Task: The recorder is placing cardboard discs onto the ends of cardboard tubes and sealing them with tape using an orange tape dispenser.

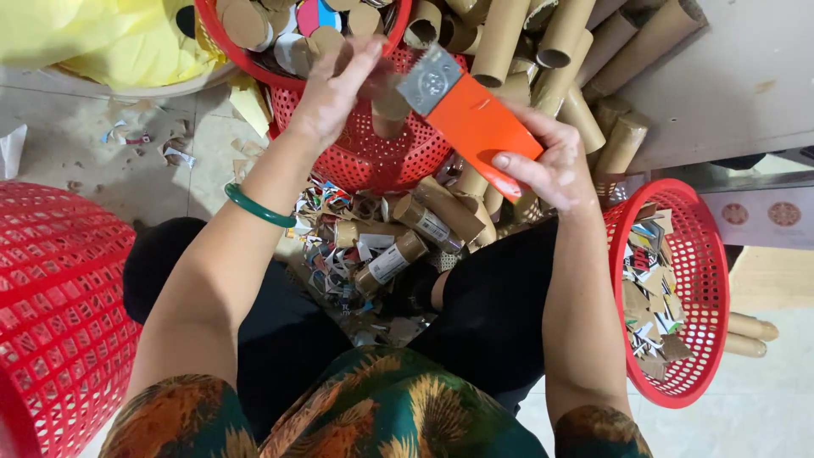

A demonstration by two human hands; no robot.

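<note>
Left hand (335,89): raised, fingers closed around a short cardboard tube (388,114) above the red basket (381,161).
Right hand (551,165): grip closed on the orange scraper (471,114), blade against the tube.

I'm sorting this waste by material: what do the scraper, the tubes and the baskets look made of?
Scraper in the right hand: dull grey metal blade, glossy orange handle, likely plastic. Tube held by the left hand, and the tubes piled behind: matte brown cardboard, with visible hollow ends. Baskets: shiny red moulded lattice, probably plastic.
</note>
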